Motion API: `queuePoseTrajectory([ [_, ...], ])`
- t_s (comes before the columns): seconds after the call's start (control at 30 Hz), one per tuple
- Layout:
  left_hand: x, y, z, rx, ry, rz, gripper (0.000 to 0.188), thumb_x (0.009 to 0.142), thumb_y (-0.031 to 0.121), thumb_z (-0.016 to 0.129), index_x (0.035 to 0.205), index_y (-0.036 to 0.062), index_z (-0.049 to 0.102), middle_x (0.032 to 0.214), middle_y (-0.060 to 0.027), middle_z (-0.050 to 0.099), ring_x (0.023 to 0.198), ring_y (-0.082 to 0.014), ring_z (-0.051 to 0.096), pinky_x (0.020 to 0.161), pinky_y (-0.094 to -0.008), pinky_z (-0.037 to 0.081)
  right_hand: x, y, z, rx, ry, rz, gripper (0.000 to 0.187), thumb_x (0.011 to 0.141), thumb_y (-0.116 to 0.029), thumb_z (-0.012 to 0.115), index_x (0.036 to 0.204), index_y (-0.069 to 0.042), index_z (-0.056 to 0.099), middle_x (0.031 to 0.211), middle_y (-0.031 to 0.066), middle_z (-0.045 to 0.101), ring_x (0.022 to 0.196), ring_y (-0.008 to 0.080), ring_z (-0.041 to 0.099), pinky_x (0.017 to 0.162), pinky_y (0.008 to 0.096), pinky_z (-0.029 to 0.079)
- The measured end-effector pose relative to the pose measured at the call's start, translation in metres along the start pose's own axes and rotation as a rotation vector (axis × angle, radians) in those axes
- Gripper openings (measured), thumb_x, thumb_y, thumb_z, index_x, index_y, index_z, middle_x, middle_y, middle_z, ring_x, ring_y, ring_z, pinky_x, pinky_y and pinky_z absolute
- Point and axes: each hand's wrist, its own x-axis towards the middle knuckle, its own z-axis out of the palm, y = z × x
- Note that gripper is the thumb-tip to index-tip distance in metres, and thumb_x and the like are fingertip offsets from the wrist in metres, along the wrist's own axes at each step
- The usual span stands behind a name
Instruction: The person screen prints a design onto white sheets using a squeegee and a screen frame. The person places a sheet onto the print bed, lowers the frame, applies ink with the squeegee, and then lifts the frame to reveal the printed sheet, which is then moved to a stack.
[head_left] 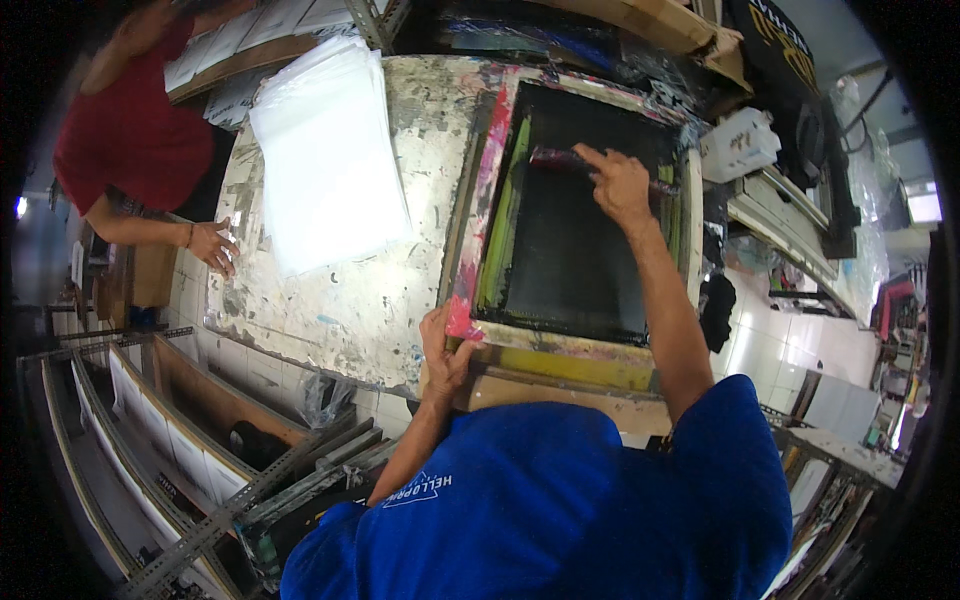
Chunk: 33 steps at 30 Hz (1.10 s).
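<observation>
A screen printing frame [487, 185] with stained pale edges and pink tape along its left side lies on the table in front of me. Its dark mesh [580, 255] has a yellow-green strip along the left. My right hand [622, 188] reaches over the far part of the mesh, closed on a dark squeegee [556, 158] that lies crosswise there, index finger stretched along it. At the near left corner, my left hand [446, 358] grips the frame's edge, its thumb by the pink tape; some fingers are hidden.
White sheets [330, 165] are stacked on the paint-stained table [300, 310] left of the frame. A co-worker's hand [213, 248] rests at the table's left edge. A white plastic container [740, 145] stands right of the frame. Metal racks [190, 440] are at lower left.
</observation>
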Motion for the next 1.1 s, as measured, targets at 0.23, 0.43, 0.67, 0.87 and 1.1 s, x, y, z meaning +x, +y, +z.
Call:
queuePoseTrajectory([
  [0.23, 0.020, 0.037, -0.004, -0.062, 0.130, 0.106, 0.074, 0.067, 0.020, 0.088, 0.132, -0.0036, 0.061, 0.121, -0.0160, 0.064, 0.115, -0.0332, 0.053, 0.104, -0.0423, 0.041, -0.103, -0.112, -0.109, 0.066, -0.142, 0.042, 0.058, 0.077, -0.009, 0.069, 0.132, -0.027, 0.066, 0.107, 0.0259, 0.070, 0.097, 0.0384, 0.069, 0.083, 0.0474, 0.052],
  [0.43, 0.059, 0.102, -0.005, -0.133, 0.312, 0.145, 0.048, 0.077, 0.007, 0.080, 0.121, -0.0044, 0.065, 0.116, -0.0103, 0.061, 0.104, -0.0206, 0.057, 0.095, -0.0321, 0.046, -0.114, -0.165, -0.195, 0.003, -0.110, -0.004, 0.064, 0.070, -0.026, 0.079, 0.133, -0.026, 0.066, 0.091, 0.0151, 0.063, 0.083, 0.0312, 0.062, 0.073, 0.0449, 0.048],
  [0.67, 0.146, 0.156, 0.011, -0.633, 0.456, 0.313, 0.065, 0.095, 0.010, 0.069, 0.148, -0.0099, 0.037, 0.149, -0.0198, 0.046, 0.137, -0.0294, 0.047, 0.117, -0.0399, 0.034, -0.032, -0.142, -0.246, -0.065, 0.219, -0.146, 0.073, 0.056, -0.026, 0.086, 0.128, -0.021, 0.072, 0.090, 0.0140, 0.070, 0.080, 0.0319, 0.067, 0.074, 0.0393, 0.054],
  [0.87, 0.235, 0.090, 0.072, -0.284, 0.227, 0.090, 0.036, 0.094, 0.024, 0.072, 0.122, 0.0013, 0.066, 0.105, -0.0080, 0.067, 0.101, -0.0186, 0.059, 0.090, -0.0345, 0.043, 0.040, -0.125, -0.299, 0.156, 0.101, -0.080, 0.044, 0.076, -0.024, 0.078, 0.116, -0.007, 0.075, 0.089, 0.0133, 0.076, 0.076, 0.0232, 0.072, 0.075, 0.0326, 0.057],
  [1.1, 0.313, -0.047, 0.163, 0.144, -0.013, 0.124, 0.046, 0.087, 0.029, 0.078, 0.127, 0.0090, 0.069, 0.109, -0.0094, 0.071, 0.107, -0.0308, 0.062, 0.092, -0.0435, 0.048, 0.072, -0.129, -0.311, 0.190, 0.301, -0.324, 0.037, 0.075, -0.024, 0.079, 0.102, 0.002, 0.077, 0.083, 0.0197, 0.075, 0.070, 0.0258, 0.071, 0.069, 0.0346, 0.056],
])
